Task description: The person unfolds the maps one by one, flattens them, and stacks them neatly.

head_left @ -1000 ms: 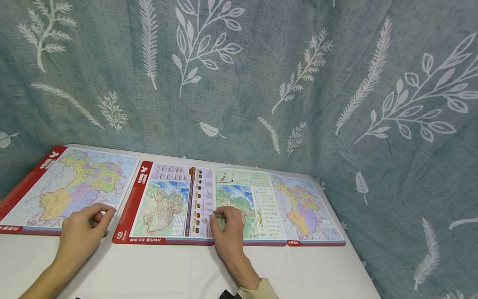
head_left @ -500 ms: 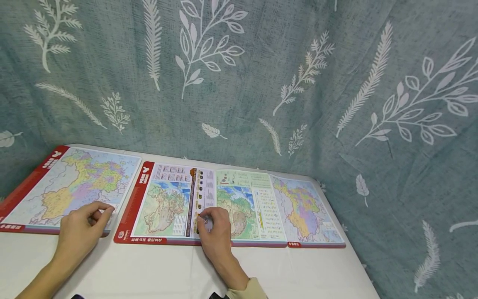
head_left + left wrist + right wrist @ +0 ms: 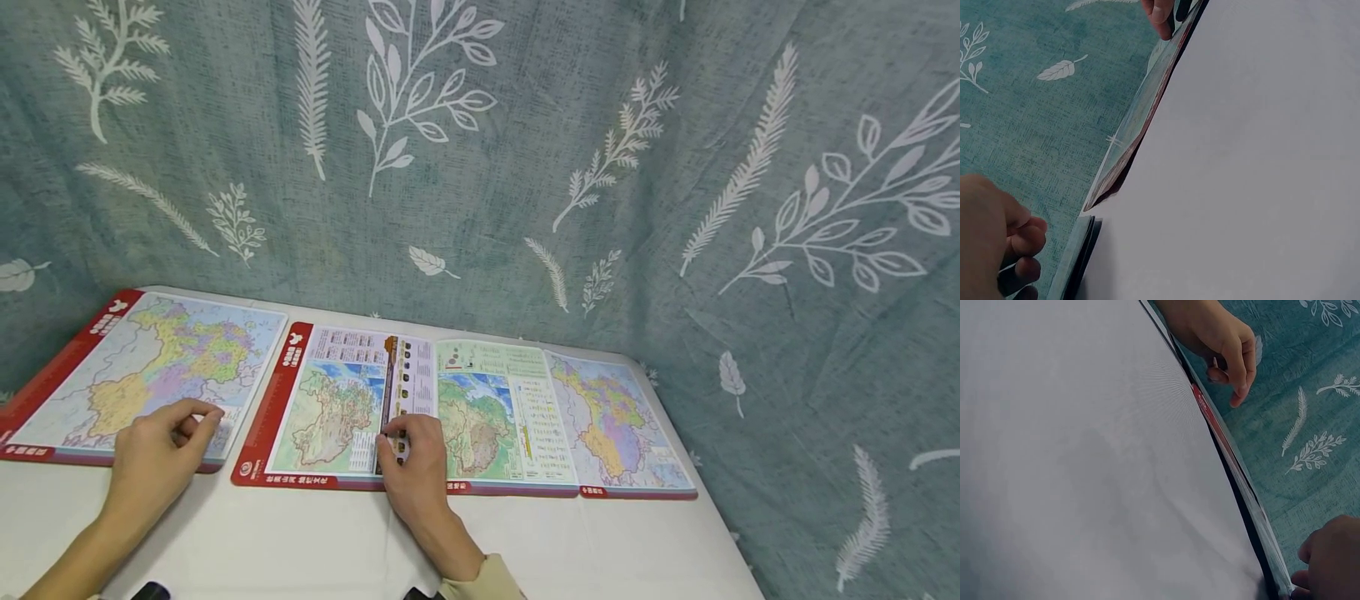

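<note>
My left hand (image 3: 161, 442) is over the near right part of the left map (image 3: 157, 367), fingers loosely bent, with the thumb close to the index fingertip and nothing seen between them. My right hand (image 3: 416, 462) is over the near edge of the red-bordered physical map (image 3: 330, 417), its thumb and index finger slightly apart. To its right lie a green-topped physical map (image 3: 476, 433) and, at the end, a coloured political map (image 3: 607, 417), partly overlapped in a row. In the left wrist view, the left hand (image 3: 997, 240) is beside a map stack's edge (image 3: 1082, 259).
A white tablecloth (image 3: 300, 542) covers the table under the maps. Behind it and along the right hangs a green curtain (image 3: 487, 208) with white leaf prints. A narrow gap separates the left map from the row. Dark wrist straps show at the bottom.
My right hand has moved left, from the green-topped map onto the red-bordered one. The left hand stays near the same spot on the left map. The maps lie as before.
</note>
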Motion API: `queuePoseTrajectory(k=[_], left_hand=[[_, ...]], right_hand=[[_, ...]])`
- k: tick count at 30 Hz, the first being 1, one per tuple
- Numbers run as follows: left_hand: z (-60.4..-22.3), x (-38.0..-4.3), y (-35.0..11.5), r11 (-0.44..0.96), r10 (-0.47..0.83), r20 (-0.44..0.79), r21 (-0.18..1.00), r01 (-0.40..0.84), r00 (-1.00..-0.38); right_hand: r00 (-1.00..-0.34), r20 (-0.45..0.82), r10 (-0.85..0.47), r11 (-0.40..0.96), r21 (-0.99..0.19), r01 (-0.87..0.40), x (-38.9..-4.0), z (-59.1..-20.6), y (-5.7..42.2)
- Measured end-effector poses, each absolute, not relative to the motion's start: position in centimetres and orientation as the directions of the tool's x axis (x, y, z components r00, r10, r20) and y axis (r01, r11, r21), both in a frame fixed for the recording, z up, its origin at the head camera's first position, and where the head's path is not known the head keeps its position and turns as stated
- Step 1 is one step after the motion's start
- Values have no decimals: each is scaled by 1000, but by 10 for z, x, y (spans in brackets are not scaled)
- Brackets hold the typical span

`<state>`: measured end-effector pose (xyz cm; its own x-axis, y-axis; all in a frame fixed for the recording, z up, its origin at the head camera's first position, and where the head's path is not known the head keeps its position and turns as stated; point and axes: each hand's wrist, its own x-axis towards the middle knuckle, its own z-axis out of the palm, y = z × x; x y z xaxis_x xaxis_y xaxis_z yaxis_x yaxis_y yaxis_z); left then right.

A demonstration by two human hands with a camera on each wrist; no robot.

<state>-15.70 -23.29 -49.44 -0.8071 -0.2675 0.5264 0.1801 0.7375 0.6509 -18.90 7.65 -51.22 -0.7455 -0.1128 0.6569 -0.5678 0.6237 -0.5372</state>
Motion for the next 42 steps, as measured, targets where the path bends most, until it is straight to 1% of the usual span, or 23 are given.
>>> queuePoseTrajectory(k=[4,11,24,31,38,42], left_hand=[[-494,-158,-235,742,-272,533,646,178,-801],[-493,-156,-238,747,-284,533,644,165,-797],[-490,-159,-245,754,-293,520,642,140,-802],[-490,-157,-253,752,-311,496,650,109,-811],[-491,-158,-260,751,-323,492,653,98,-809],[-492,-159,-262,753,-323,499,651,101,-804]], right_hand=[[-742,661,-114,630,-529,-568,-189,-511,73],[-775,623,-111,642,-550,-534,-189,-511,68],[-759,639,-126,646,-528,-551,-188,-511,57],[-727,672,-144,655,-486,-579,-189,-512,52],[-746,650,-145,638,-515,-573,-187,-510,49],[-750,643,-158,644,-508,-571,-185,-511,47]])
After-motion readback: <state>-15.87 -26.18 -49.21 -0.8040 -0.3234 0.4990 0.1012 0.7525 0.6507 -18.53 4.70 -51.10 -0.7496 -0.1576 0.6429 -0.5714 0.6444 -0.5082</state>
